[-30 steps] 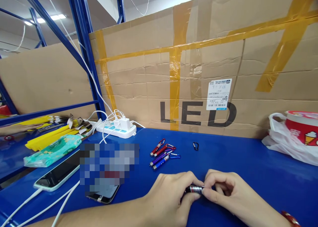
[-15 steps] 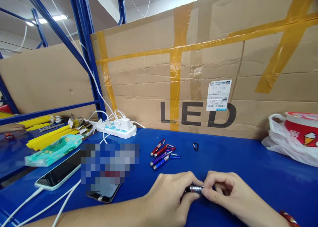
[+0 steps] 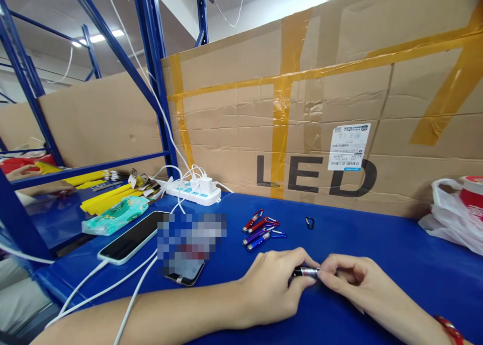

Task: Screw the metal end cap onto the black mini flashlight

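Nearest the camera, two hands meet low on the blue table [image 3: 377, 244]. The left hand [image 3: 269, 289] has its grip closed on one small dark keychain flashlight [image 3: 305, 272], thumb and forefinger pinching the barrel. The right hand [image 3: 349, 279] pinches the silver end of the same flashlight with its fingertips. The flashlight lies level just above the table, between the two hands, and most of its barrel is hidden by the fingers. A red bracelet [image 3: 449, 329] on the right wrist is cut off at the lower edge.

Just beyond the hands lies a cluster of four more keychain flashlights [image 3: 260, 229]: two red, one purple, one blue, each with a clip. One loose black carabiner [image 3: 310, 223] lies apart to their right.

To the left are two phones: one light-edged phone [image 3: 130, 237] with a white cable, and one dark phone [image 3: 186, 273] half hidden under a pixelated patch. One green tissue pack [image 3: 115, 222] lies farther left, with yellow strips [image 3: 101, 199] behind it, too many and too bunched to count.

At the back, one white power strip [image 3: 194, 191] with plugs stands against one large taped cardboard box [image 3: 320, 118] printed "LED". At the far right, one white plastic bag [image 3: 451, 219] holds a red tub [image 3: 471, 194], cut off by the frame.
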Available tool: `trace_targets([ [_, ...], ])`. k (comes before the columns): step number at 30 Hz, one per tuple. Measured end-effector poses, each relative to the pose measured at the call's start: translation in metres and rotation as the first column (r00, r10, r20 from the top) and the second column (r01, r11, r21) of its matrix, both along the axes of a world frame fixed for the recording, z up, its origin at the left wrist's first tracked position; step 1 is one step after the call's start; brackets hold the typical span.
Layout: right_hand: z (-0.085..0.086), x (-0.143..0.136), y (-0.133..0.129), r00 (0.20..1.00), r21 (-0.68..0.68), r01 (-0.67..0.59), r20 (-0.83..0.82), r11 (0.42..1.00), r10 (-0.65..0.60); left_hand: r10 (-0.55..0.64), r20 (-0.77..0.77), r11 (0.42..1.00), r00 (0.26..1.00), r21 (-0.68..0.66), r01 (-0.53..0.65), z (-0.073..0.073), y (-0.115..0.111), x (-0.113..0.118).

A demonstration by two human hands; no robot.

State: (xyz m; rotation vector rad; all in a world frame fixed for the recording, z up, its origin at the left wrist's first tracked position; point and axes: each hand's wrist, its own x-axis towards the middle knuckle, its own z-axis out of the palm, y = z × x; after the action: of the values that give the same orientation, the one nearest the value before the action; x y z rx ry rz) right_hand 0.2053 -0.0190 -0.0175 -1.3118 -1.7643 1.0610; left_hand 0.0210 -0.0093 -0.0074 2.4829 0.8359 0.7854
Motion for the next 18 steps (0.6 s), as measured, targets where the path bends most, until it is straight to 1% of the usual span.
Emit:
trace_targets([
  [6,-0.0011,-0.0006,0.0005,0.999,-0.03,0.033,0.032,0.999,-0.032,0.031,-0.016,0.999,0.999,0.018,-0.031,0.0012,-0.0005,-0.0005],
  [11,-0.004,0.0015,0.002,0.997,-0.027,0.048,0.064,0.999,-0.046,0.041,-0.02,0.999,0.999,0.022,-0.04,0.0006,-0.0002,-0.001],
  [14,-0.0045,0.0013,0.0022,0.997,-0.031,0.051,0.058,0.998,-0.05,0.048,-0.023,0.998,0.999,0.034,-0.047,0.0,0.0002,-0.0011],
  [18,-0.0036,0.0,0.002,0.998,-0.037,0.051,0.042,0.998,-0.049,0.09,-0.045,0.996,0.995,0.017,-0.089,0.0002,0.0001,-0.0011],
])
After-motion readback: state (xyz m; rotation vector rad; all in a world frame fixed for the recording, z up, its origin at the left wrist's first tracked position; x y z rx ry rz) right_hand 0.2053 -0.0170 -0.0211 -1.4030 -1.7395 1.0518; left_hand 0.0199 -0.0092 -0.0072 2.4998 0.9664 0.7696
